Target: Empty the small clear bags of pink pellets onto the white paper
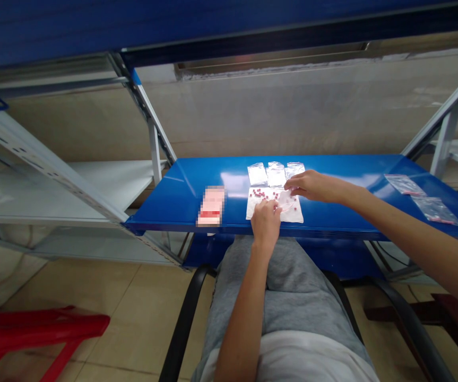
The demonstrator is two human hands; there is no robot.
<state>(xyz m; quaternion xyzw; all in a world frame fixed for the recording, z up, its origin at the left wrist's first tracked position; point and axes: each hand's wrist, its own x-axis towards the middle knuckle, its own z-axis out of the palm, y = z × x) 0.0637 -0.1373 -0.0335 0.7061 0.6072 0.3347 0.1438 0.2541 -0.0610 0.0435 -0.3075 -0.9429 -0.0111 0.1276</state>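
Observation:
A white sheet (294, 214) lies on the blue shelf (332, 175) in front of me, with several small red beads (259, 193) scattered on its far left part. My left hand (266, 222) is closed in a pinch over the sheet's near edge, gripping the bottom of a small clear plastic bag (286, 200). My right hand (310, 185) pinches the top of the same bag from the right. Three more small clear bags (275, 172) lie in a row just behind the sheet.
A pink-and-red packet (212, 206) lies on the shelf to the left of the sheet. Two clear bags (420, 197) rest at the shelf's right end. Grey metal uprights (154, 139) flank the shelf. A red plastic stool (37, 331) lies on the floor at lower left.

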